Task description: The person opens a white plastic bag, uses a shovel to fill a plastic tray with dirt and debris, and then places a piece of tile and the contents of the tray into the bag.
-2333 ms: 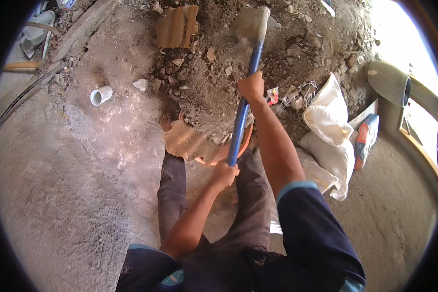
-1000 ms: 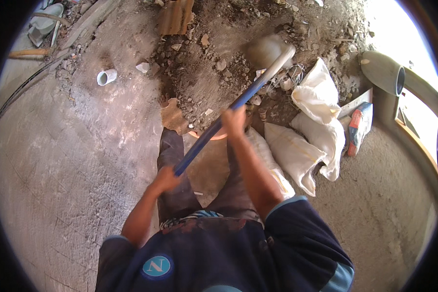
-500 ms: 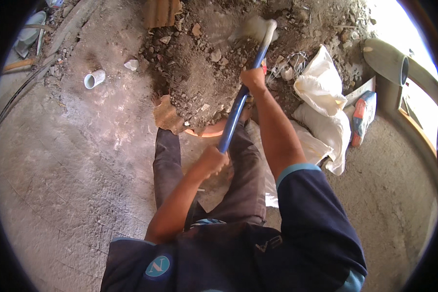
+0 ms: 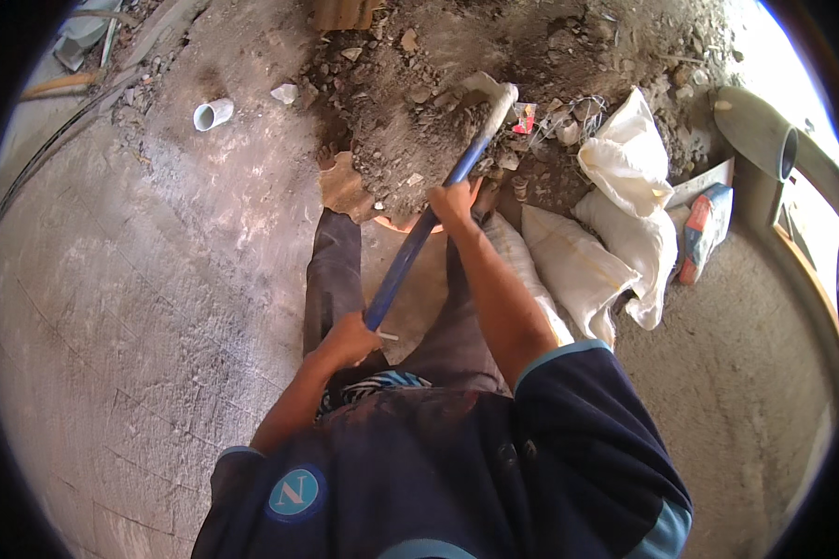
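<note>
My right hand point(image 4: 452, 205) wraps round the middle of a hoe's blue handle point(image 4: 405, 264). Lower down, close to my lap, my left hand point(image 4: 348, 341) grips its near end. The hoe slants away from me, and its pale, dusty head point(image 4: 496, 98) rests at the heap of soil and stones point(image 4: 396, 126). The blade is partly hidden in the dirt. Between my feet the orange rim of a container point(image 4: 396, 223) shows, mostly covered by soil. A brown corrugated piece point(image 4: 345, 186) lies at its left side.
White sacks point(image 4: 629, 233) stand to the right, beside a blue and red bag point(image 4: 704, 228). Farther right is a wide grey pipe point(image 4: 760, 130). A short white pipe piece point(image 4: 213, 115) lies on the concrete floor point(image 4: 140, 326) to the left, near a pale stone point(image 4: 285, 93).
Both hands have drawn the hoe back toward me and to the left. Its head has come nearer along the soil, and a red wrapper beside it now shows more fully.
</note>
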Available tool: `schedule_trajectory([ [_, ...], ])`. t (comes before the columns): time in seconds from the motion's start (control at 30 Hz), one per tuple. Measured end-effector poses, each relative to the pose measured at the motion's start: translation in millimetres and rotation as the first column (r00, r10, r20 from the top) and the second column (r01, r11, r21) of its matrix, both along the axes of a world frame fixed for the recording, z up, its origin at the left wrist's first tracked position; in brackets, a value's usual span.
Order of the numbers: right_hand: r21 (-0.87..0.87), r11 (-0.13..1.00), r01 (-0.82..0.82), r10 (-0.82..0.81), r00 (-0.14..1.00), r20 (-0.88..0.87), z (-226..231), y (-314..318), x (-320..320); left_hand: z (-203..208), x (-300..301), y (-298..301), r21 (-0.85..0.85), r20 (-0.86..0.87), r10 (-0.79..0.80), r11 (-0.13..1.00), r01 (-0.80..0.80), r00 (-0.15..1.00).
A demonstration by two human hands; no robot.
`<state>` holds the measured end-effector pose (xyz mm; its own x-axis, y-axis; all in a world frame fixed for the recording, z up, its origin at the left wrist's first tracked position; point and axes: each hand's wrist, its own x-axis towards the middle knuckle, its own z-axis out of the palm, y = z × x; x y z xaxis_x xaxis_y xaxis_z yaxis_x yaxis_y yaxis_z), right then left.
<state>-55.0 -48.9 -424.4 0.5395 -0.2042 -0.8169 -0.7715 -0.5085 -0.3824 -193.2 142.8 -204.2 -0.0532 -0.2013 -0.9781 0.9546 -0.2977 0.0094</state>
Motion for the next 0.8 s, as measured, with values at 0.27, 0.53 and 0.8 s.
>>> schedule_trajectory([
  [0.27, 0.105, 0.987, 0.122, -0.114, 0.990, -0.084, 59.9, 59.4, -130.7, 68.5, -72.5, 95.0, 0.049, 0.006, -0.229, 0.972, 0.229, 0.973],
  [0.53, 0.045, 0.996, 0.074, -0.080, 0.985, 0.153, 77.9, 74.2, -77.0, 30.8, -76.2, 107.1, 0.169, 0.173, -0.307, 0.945, 0.279, 0.936],
  [0.8, -0.217, 0.958, -0.186, 0.236, 0.944, 0.231, 3.8, 58.1, 200.2, -166.3, 55.8, -22.3, 0.091, 0.557, 0.093, 0.981, -0.172, 0.825],
])
